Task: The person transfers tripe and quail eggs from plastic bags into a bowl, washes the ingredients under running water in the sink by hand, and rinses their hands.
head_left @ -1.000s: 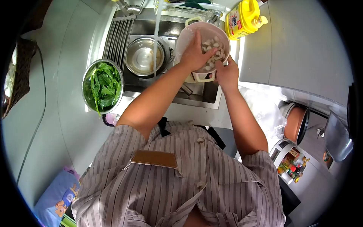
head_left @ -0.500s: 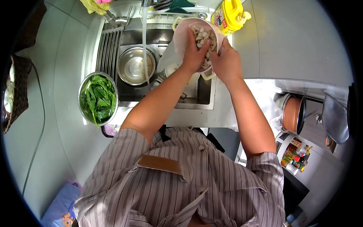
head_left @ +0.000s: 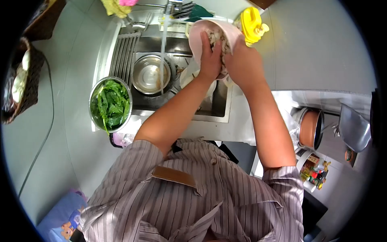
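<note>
Over the right part of the sink, a pink bowl (head_left: 196, 37) is tilted, with pale food pieces (head_left: 215, 35) inside. My left hand (head_left: 210, 60) reaches into it, fingers spread against the pieces. At its right side, my right hand (head_left: 245, 62) grips the bowl's rim; its fingertips are partly hidden. Beneath the bowl, a white container (head_left: 188, 76) is partly covered by my left forearm. To the left, water runs from the faucet (head_left: 172, 7) into a metal pot (head_left: 148, 74).
A metal bowl of leafy greens (head_left: 109, 105) stands left of the sink (head_left: 219, 105), below a drying rack (head_left: 123, 54). A yellow bottle (head_left: 250, 26) is behind my right hand. Baskets (head_left: 30, 86) stand far left; an orange-brown pot (head_left: 309, 128) is at right.
The bowl has tipped further to the left, its contents now lying toward its right side. The white container below shows more. My left fingers have spread over the pieces.
</note>
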Available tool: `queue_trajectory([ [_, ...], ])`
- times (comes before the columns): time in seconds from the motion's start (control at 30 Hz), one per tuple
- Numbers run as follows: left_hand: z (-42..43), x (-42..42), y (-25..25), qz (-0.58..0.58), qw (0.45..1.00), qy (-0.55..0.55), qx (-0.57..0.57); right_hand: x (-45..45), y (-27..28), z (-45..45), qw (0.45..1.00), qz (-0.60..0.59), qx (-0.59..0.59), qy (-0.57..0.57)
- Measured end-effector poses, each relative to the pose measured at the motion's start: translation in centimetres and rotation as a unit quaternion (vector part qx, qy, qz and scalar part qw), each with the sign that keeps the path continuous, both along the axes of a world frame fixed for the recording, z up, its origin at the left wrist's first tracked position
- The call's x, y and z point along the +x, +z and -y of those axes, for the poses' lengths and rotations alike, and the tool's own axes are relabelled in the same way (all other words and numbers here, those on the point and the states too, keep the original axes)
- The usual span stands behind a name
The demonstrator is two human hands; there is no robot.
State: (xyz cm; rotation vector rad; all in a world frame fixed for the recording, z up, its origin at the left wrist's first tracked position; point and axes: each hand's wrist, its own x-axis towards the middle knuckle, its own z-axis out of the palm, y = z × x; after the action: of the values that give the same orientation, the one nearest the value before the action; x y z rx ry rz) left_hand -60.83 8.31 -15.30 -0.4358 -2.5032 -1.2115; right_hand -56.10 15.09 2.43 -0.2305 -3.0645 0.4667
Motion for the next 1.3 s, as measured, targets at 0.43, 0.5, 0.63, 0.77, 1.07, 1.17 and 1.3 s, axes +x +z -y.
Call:
queue_trajectory([
  [0.43,17.9,-0.9,-1.0,0.328,0.854,-0.123,-0.385,1.5,-18.9,9.1,0.752,0.202,-0.612,-0.140],
  [0.5,19.2,-1.4,-0.9,0.380,0.855,-0.124,-0.330,1.4,-19.2,9.7,0.761,0.214,-0.596,-0.139],
  [0.63,18.9,-2.6,-3.1,0.302,0.904,0.007,-0.302,0.6,-20.0,9.7,0.795,0.208,-0.561,-0.101],
  [0.77,18.0,-2.2,-1.3,0.380,0.882,-0.023,-0.280,0.2,-21.2,8.5,0.798,0.197,-0.560,-0.105],
  [1.07,18.2,-0.8,-1.4,0.287,0.865,-0.101,-0.399,0.9,-19.3,8.4,0.792,0.172,-0.576,-0.107],
  [1.17,19.0,-2.8,-2.7,0.324,0.870,-0.097,-0.357,1.1,-18.8,8.6,0.783,0.178,-0.587,-0.103],
  [1.3,17.7,-1.7,2.0,0.373,0.888,0.010,-0.268,1.0,-18.0,8.1,0.783,0.167,-0.586,-0.125],
])
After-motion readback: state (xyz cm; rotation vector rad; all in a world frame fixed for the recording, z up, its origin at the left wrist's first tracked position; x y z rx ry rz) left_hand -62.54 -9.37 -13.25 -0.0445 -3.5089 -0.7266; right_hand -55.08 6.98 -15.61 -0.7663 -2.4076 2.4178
